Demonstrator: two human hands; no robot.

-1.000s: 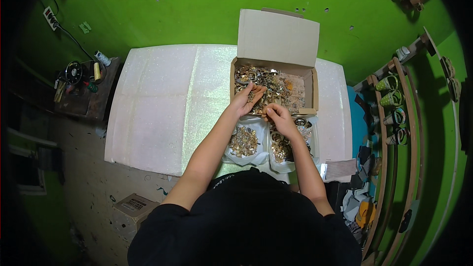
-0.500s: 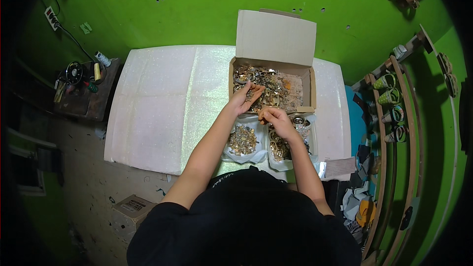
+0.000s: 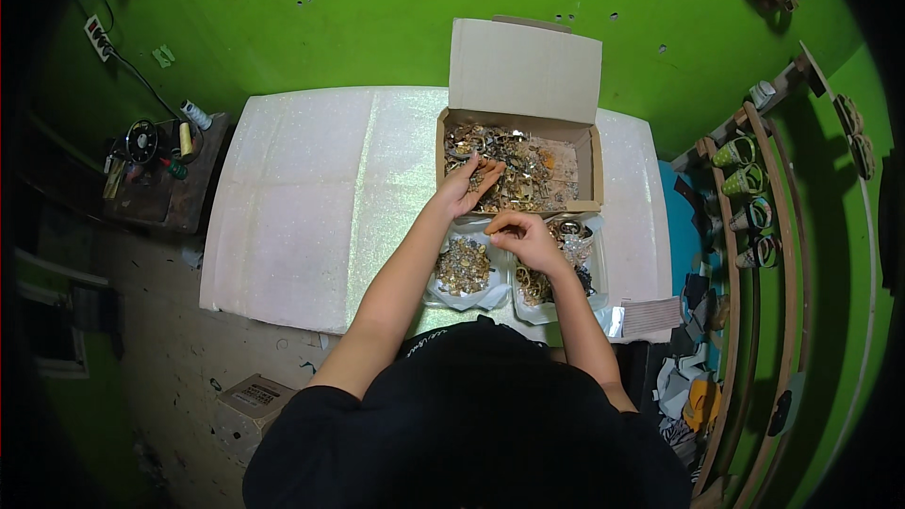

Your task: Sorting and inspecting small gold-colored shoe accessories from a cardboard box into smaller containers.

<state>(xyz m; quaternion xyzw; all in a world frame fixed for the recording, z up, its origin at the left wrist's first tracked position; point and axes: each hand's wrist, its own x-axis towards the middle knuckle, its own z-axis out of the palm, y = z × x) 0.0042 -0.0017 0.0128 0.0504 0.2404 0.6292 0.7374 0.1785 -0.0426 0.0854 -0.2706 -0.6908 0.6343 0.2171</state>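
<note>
Leftmost: small gold and silver bits (image 3: pixel 462 267) heaped in the left lined tray (image 3: pixel 498 287), 7 o'clock from the right fingertips, near in view; height gap unclear. Heap roundish, no clear long axis.
Left hand (image 3: pixel 462 191): 12 o'clock from that heap, at the carton's near-left corner. Half open, fingers parted; can't tell if the palm holds anything.
Carton (image 3: pixel 586 162): long axis 9-to-3, metal parts (image 3: pixel 518 165) fanning 12 to 3 o'clock off the left fingers.
Right hand (image 3: pixel 524 238): nearer the heap, fingertips bunched toward 9; can't tell if anything's pinched.
Right lined tray (image 3: pixel 542 314): 4 o'clock from those fingertips, right wrist crossing above.
</note>
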